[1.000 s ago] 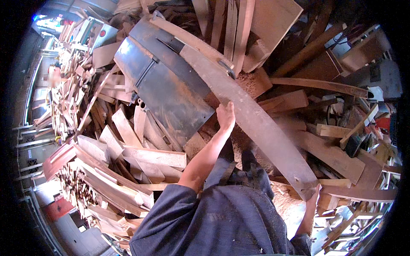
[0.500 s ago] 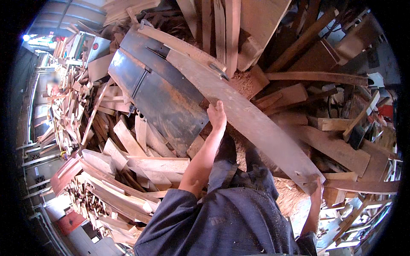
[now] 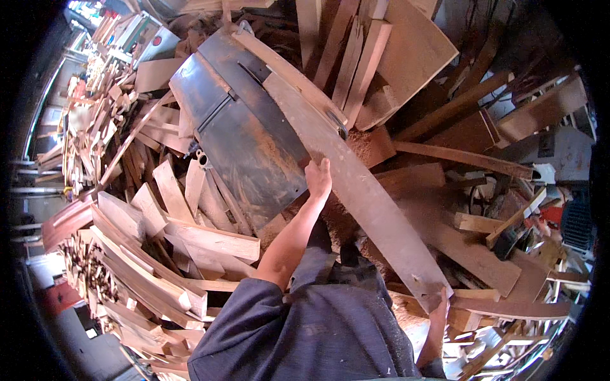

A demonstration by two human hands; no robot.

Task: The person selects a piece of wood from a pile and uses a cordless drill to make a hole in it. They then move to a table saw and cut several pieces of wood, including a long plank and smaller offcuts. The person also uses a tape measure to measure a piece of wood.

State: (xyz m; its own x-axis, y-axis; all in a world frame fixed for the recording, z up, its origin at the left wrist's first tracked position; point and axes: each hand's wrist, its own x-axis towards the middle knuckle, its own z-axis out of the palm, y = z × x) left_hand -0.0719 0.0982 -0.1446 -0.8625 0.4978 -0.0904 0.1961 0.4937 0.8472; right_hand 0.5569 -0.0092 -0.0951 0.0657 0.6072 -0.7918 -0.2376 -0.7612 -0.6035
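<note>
A long, wide wooden plank (image 3: 362, 184) slants from the upper middle down to the lower right. Its far part lies on a dark metal machine table (image 3: 244, 149), alongside a wooden fence strip (image 3: 292, 76); the near part reaches out past the table. My left hand (image 3: 319, 178) is closed on the plank's left edge by the table's near corner, thumb on top. At the plank's near end, my right hand (image 3: 438, 301) grips the corner, its fingers partly hidden. Close to the far end, a dark slot (image 3: 250, 71) shows in the table.
Wood offcuts (image 3: 213, 238) pile up left of the table, and boards (image 3: 476, 251) lie on the right. Upright boards (image 3: 368, 63) stand beyond the fence. Sawdust (image 3: 361, 147) gathers beside the fence's near end. A stack of thin strips (image 3: 95, 273) is at far left.
The whole view has turned and shifted a little, with the table now lower in the picture. Both hands keep the same grip, and the plank shows little movement against the table.
</note>
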